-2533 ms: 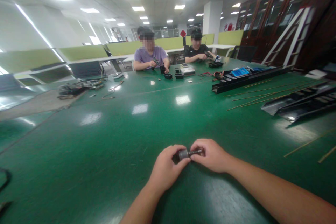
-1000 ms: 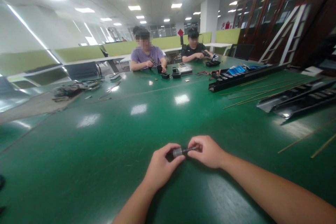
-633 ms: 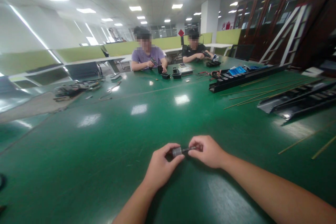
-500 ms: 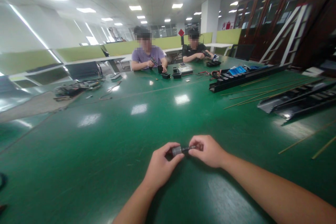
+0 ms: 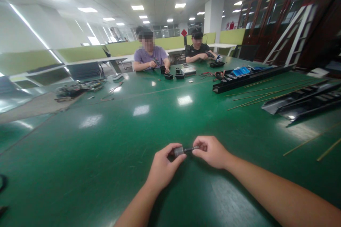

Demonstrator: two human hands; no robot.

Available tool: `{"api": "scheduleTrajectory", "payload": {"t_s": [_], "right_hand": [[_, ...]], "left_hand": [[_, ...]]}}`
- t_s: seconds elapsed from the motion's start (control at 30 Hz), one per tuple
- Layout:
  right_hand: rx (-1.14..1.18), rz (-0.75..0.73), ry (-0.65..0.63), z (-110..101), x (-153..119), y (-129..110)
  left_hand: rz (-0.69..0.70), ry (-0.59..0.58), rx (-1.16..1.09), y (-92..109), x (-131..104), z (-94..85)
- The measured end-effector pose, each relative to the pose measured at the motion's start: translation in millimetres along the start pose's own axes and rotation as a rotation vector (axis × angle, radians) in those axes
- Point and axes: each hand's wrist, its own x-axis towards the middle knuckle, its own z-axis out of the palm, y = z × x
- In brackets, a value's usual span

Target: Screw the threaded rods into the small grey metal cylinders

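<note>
Over the green table [image 5: 112, 142], close in front of me, my hands hold a small grey metal cylinder with a thin dark shaft [image 5: 179, 151]. Thumb and fingers of my left hand [image 5: 165, 166] are closed around the wide grey body. At the shaft's right end, my right hand [image 5: 211, 151] pinches the tip between thumb and curled fingers. The piece lies roughly level, its thick end to the left. Its exact kind is too small to make out, and the fingers cover both ends.
Long black metal channels [image 5: 239, 78] and thin brass-coloured rods [image 5: 262, 95] lie to the right. Across the table two people work with tools beside small black boxes [image 5: 179, 76]. Cables and parts [image 5: 80, 88] lie at the far left. A stepladder [image 5: 295, 35] stands behind.
My right hand has shifted very slightly right and up, and a bit more of the dark shaft shows between the hands. My left hand has hardly moved.
</note>
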Motion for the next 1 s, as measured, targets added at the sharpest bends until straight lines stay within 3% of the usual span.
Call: {"api": "scheduleTrajectory", "payload": {"t_s": [1.0], "right_hand": [[0.255, 0.079, -0.036, -5, 5, 9]], "left_hand": [[0.001, 0.034, -0.025, -3, 1, -0.1]]}}
